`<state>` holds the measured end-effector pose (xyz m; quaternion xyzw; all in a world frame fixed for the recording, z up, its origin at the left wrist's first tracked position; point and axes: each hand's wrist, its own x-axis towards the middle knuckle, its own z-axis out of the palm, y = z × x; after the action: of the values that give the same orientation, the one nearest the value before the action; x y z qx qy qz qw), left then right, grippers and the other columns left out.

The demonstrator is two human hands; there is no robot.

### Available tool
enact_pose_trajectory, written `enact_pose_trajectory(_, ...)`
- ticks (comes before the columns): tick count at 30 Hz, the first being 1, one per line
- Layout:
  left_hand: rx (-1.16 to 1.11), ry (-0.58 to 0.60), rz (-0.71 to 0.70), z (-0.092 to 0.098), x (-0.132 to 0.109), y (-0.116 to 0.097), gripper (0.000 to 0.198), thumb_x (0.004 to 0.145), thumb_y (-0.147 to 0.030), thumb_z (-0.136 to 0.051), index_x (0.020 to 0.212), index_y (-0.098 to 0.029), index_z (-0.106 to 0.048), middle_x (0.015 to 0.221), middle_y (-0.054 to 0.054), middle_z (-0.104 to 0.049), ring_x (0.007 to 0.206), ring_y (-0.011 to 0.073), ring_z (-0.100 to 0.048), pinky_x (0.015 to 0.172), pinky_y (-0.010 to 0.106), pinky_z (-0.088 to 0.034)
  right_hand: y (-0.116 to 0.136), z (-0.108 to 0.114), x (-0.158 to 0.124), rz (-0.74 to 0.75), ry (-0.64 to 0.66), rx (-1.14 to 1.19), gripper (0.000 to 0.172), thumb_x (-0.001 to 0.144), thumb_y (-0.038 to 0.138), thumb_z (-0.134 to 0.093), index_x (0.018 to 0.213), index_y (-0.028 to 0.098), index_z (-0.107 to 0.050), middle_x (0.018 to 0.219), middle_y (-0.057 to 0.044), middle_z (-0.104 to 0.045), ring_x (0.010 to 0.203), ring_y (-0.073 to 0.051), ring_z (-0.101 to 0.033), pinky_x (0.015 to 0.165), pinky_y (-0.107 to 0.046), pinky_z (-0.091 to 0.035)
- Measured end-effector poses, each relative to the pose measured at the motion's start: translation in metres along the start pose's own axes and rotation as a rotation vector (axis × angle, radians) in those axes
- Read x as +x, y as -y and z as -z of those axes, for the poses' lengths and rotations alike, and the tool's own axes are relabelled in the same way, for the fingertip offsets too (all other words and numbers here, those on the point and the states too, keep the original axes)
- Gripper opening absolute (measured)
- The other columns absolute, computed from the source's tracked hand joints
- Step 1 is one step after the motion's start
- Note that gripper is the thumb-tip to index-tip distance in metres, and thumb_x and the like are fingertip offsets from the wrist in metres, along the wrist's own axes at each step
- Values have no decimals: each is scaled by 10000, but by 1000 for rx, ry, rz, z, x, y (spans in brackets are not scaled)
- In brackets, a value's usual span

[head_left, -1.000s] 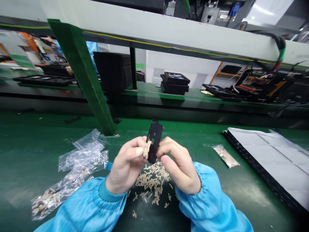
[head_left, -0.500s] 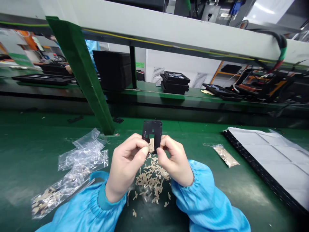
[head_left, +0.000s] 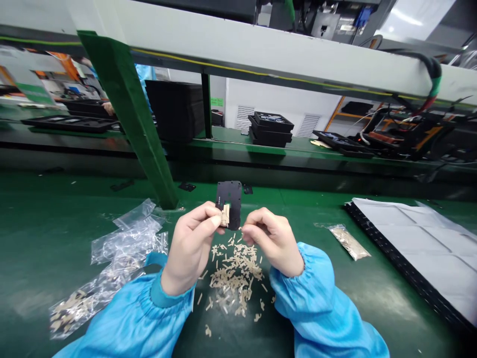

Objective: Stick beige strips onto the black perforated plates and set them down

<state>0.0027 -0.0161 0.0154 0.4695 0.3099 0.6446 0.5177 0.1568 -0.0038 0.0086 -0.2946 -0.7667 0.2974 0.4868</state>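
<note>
In the middle of the view, my left hand (head_left: pixel 194 247) pinches a thin black plate (head_left: pixel 235 201) by its lower left side. The plate is held upright and has cut-outs; a beige piece (head_left: pixel 225 215) shows against its lower part beside my left thumb. My right hand (head_left: pixel 274 241) is closed in a pinch just off the plate's lower right corner. A tiny pale bit shows near those fingertips, too small to name. Below both hands lies a loose pile of small beige pieces (head_left: pixel 234 272) on the green table (head_left: pixel 313 318).
Clear plastic bags (head_left: pixel 130 233), one holding beige pieces, lie on the left. A small filled bag (head_left: pixel 349 241) and a black tray with white sheeting (head_left: pixel 417 231) lie on the right. A green post (head_left: pixel 130 124) rises at the left; black trays (head_left: pixel 271 129) stand behind.
My right hand has come off the plate and shifted a little right, fingers still pinched. My left hand has moved the plate slightly left and up.
</note>
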Motion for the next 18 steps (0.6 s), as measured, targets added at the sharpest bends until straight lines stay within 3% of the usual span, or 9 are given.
enact_pose_trajectory(3, -29, -40, 42, 1, 4, 2, 121, 698, -175, -576, 581, -147, -591, 645, -12, -496, 605, 78, -457, 537, 166, -391, -1, 2, 0, 31, -1, -6, 98, 880, 177, -450, 842, 190, -539, 694, 5, -573, 583, -92, -580, 540, -217, -479)
enact_pose_trajectory(5, -44, -59, 57, 2, 6, 3, 112, 692, -180, -586, 585, -149, -595, 644, -12, -509, 605, 79, -463, 536, 164, -396, 0, 3, 1, 78, 4, -48, 155, 866, 122, -421, 875, 187, -561, 734, -13, -581, 647, -109, -585, 594, -246, -495)
enact_pose_trajectory(8, -41, -61, 35, 5, 9, 6, 95, 702, -178, -588, 612, -152, -605, 659, -11, -518, 619, 83, -469, 553, 173, -401, 3, 6, 4, 140, 9, -104, 255, 818, 50, -377, 859, 185, -590, 759, -28, -587, 709, -133, -568, 644, -285, -487)
enact_pose_trajectory(11, 18, -40, -26, 8, 10, 11, 109, 735, -173, -566, 634, -159, -603, 684, -11, -509, 651, 94, -475, 580, 195, -399, 3, 7, 6, 140, -28, -126, 208, 782, 62, -435, 784, 180, -606, 864, -52, -582, 826, -161, -564, 741, -321, -469)
enact_pose_trajectory(13, 106, -13, -93, 10, 9, 16, 129, 764, -169, -545, 644, -168, -593, 695, -13, -499, 667, 102, -474, 601, 215, -391, 1, 6, 7, 85, -73, -86, 110, 778, 114, -505, 745, 179, -587, 908, -56, -567, 881, -174, -554, 795, -334, -451)
enact_pose_trajectory(15, 233, 28, -178, 11, 8, 20, 148, 789, -162, -529, 652, -176, -583, 692, -16, -490, 671, 107, -468, 615, 232, -378, -4, 3, 7, -30, -97, 22, 13, 785, 180, -547, 776, 188, -551, 840, -32, -561, 804, -154, -558, 745, -311, -460)
enact_pose_trajectory(18, 414, 89, -264, 12, 8, 24, 169, 808, -155, -514, 649, -178, -565, 682, -17, -484, 663, 112, -463, 609, 246, -361, -12, -1, 9, -204, -79, 183, 99, 779, 244, -584, 819, 198, -505, 719, 14, -544, 646, -118, -545, 622, -263, -454)
